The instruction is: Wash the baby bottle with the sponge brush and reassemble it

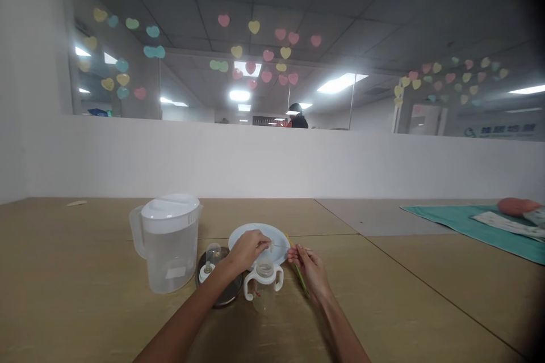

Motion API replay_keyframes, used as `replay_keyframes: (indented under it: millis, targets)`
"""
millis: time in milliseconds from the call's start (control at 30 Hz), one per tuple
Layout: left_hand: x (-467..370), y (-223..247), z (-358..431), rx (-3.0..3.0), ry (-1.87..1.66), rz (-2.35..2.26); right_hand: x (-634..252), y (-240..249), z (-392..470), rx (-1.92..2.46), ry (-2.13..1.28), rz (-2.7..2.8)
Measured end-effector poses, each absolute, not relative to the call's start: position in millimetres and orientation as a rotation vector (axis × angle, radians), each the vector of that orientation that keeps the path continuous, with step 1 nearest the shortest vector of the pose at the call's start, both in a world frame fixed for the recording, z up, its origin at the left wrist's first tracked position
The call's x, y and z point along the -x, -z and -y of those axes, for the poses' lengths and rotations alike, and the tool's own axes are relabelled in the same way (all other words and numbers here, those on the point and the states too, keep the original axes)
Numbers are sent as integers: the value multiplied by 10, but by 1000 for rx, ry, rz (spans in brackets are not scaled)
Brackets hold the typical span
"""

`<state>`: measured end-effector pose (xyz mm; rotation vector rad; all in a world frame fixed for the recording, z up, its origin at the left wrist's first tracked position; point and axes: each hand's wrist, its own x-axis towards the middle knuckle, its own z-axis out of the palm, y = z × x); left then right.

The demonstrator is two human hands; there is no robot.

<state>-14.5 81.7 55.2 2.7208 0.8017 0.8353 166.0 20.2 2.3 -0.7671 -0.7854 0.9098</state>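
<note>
The left hand (248, 249) pinches a small clear piece above the clear two-handled baby bottle (264, 286) on the wooden table (85, 295); the right hand (307, 264) grips a thin green stick (299, 269) beside it

Two bare forearms are entering from the near edge of the scene, both showing uncovered from the elbow region down to the wrist, with no sleeve reaching into view on either side. The left hand (248, 249) is wearing no glove, ring, watch or band that can be made out, and the right hand (307, 264) is likewise showing no glove or jewellery. The forearms are appearing slim and narrowing toward the wrists. Fingernails and finer details are showing too small and too soft to tell. No clothing is appearing anywhere on the person.
</note>
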Motion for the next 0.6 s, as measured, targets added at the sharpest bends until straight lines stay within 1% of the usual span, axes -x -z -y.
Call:
replay_keyframes:
  millis: [233,433,600]
  targets:
    - [71,-575,-792,-2711,-808,-729,-1521,-67,-167,847,-916,878]
    - [-44,-626,-800,-2652,-854,-608,-1459,-108,-173,902,-795,961]
    - [-40,-623,-972,-2528,-792,-490,-1537,-81,-159,917,-653,749]
